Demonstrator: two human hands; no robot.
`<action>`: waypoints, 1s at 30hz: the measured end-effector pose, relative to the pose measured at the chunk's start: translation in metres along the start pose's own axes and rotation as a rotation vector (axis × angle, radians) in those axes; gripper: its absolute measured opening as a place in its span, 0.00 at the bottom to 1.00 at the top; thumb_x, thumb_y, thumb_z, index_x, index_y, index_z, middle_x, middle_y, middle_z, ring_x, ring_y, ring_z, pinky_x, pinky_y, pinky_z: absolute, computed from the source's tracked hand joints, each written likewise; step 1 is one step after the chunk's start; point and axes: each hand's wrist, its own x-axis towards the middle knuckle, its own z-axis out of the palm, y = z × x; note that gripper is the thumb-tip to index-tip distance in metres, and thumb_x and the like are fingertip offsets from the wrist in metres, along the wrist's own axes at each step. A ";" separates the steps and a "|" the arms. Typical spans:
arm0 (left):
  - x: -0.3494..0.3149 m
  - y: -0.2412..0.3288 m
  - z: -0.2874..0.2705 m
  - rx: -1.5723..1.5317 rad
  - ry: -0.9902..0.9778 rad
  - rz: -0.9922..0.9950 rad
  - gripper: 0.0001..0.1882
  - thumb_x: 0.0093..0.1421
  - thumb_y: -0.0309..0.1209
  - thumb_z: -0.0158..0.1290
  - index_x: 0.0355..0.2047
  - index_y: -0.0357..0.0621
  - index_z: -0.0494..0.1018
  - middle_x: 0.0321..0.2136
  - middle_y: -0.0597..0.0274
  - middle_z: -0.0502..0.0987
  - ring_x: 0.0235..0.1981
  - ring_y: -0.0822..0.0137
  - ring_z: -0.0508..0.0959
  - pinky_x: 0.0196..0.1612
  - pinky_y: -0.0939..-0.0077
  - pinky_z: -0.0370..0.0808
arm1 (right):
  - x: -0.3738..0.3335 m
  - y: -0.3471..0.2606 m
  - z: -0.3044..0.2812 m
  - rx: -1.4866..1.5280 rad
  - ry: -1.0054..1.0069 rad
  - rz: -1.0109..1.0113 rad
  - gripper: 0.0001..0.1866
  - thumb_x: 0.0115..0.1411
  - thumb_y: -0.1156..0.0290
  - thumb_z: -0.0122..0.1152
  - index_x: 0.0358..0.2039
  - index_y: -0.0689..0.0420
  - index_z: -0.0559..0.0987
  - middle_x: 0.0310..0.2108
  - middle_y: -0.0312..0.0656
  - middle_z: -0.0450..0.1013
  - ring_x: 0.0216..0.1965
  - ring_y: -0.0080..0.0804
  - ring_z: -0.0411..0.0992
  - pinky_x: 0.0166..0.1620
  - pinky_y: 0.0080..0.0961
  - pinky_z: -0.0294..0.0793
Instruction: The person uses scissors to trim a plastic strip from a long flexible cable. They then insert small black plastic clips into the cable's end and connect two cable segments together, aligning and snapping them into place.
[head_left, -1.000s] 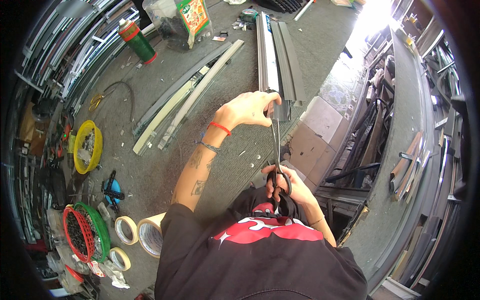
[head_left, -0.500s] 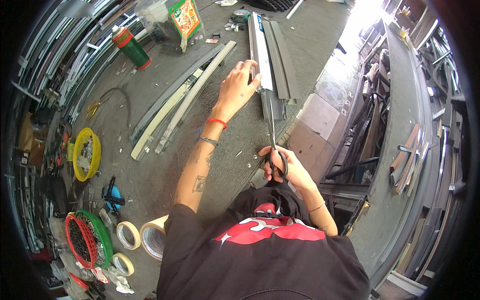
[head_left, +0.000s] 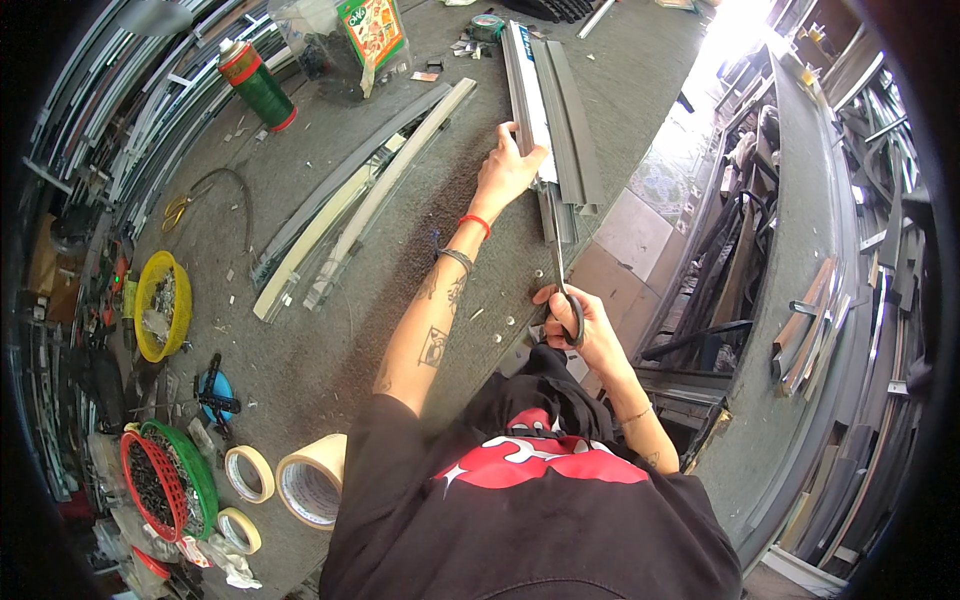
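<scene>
My left hand (head_left: 508, 178) grips a long metal profile with a white strip (head_left: 532, 100) along its top, thumb over the upper face and fingers at its left side. In my right hand (head_left: 598, 330) is a pair of scissors (head_left: 574, 318), black-handled, with its long blades pointing away from me at the profile's near end. Whether the blade tips touch the strip, I cannot tell. Grey profiles (head_left: 570, 130) lie alongside on the right.
More light strips (head_left: 375, 190) lie left of my hand. Farther left stand a spray can (head_left: 258, 85), a yellow basket (head_left: 146, 308), red (head_left: 130, 480) and green baskets (head_left: 210, 480), and tape rolls (head_left: 310, 487). The table edge drops to a tiled floor (head_left: 632, 240) on the right.
My left hand has shifted right and lower, and its fingers have closed round the profile. The scissors and my right hand have moved slightly right.
</scene>
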 end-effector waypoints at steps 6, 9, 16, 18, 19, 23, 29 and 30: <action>0.002 -0.005 0.004 0.037 0.037 -0.036 0.37 0.51 0.54 0.53 0.52 0.43 0.58 0.28 0.53 0.78 0.32 0.58 0.79 0.38 0.66 0.72 | 0.008 -0.008 -0.006 -0.038 -0.003 -0.002 0.23 0.61 0.52 0.53 0.38 0.63 0.72 0.14 0.26 0.56 0.15 0.14 0.53 0.18 0.13 0.53; 0.002 -0.005 0.004 0.019 0.018 -0.034 0.35 0.50 0.52 0.52 0.51 0.43 0.58 0.28 0.49 0.78 0.34 0.50 0.79 0.41 0.60 0.72 | 0.010 -0.008 -0.008 0.023 -0.002 0.011 0.23 0.58 0.53 0.59 0.36 0.63 0.73 0.13 0.25 0.54 0.15 0.13 0.54 0.18 0.13 0.51; -0.002 0.007 -0.009 0.113 0.009 0.060 0.31 0.57 0.56 0.45 0.47 0.40 0.63 0.26 0.42 0.78 0.34 0.45 0.79 0.37 0.54 0.74 | 0.011 -0.007 -0.012 -0.005 -0.048 0.025 0.25 0.60 0.51 0.54 0.41 0.64 0.72 0.14 0.28 0.57 0.15 0.14 0.55 0.18 0.13 0.54; -0.005 0.017 -0.021 0.431 0.053 0.117 0.31 0.59 0.57 0.42 0.42 0.38 0.68 0.25 0.42 0.78 0.32 0.45 0.79 0.34 0.54 0.73 | 0.007 -0.007 -0.011 -0.049 -0.040 0.059 0.27 0.60 0.49 0.53 0.42 0.64 0.72 0.15 0.29 0.59 0.15 0.15 0.58 0.18 0.14 0.54; -0.007 0.023 -0.028 0.596 0.062 0.129 0.31 0.60 0.58 0.40 0.40 0.38 0.70 0.25 0.43 0.77 0.32 0.46 0.79 0.33 0.53 0.73 | 0.004 -0.007 -0.010 -0.037 -0.052 0.065 0.27 0.61 0.48 0.52 0.42 0.63 0.72 0.16 0.30 0.62 0.17 0.17 0.61 0.18 0.14 0.55; -0.032 0.046 -0.046 0.659 -0.001 0.205 0.33 0.61 0.58 0.38 0.25 0.38 0.75 0.25 0.42 0.77 0.31 0.43 0.78 0.32 0.52 0.73 | -0.013 -0.004 -0.003 0.094 -0.143 0.122 0.27 0.62 0.47 0.47 0.45 0.61 0.69 0.19 0.34 0.66 0.20 0.20 0.67 0.18 0.14 0.58; -0.064 0.056 -0.041 0.603 -0.482 0.051 0.35 0.52 0.64 0.46 0.28 0.39 0.78 0.26 0.48 0.78 0.33 0.51 0.80 0.40 0.59 0.73 | -0.028 0.003 0.003 0.218 -0.180 0.126 0.31 0.62 0.44 0.43 0.45 0.64 0.67 0.20 0.35 0.64 0.21 0.21 0.65 0.18 0.14 0.59; -0.065 0.053 -0.040 0.588 -0.509 0.028 0.35 0.52 0.64 0.46 0.28 0.39 0.78 0.26 0.49 0.78 0.33 0.51 0.79 0.40 0.60 0.73 | -0.029 0.005 0.004 0.232 -0.181 0.135 0.30 0.63 0.45 0.43 0.45 0.64 0.67 0.20 0.35 0.64 0.21 0.21 0.65 0.18 0.14 0.59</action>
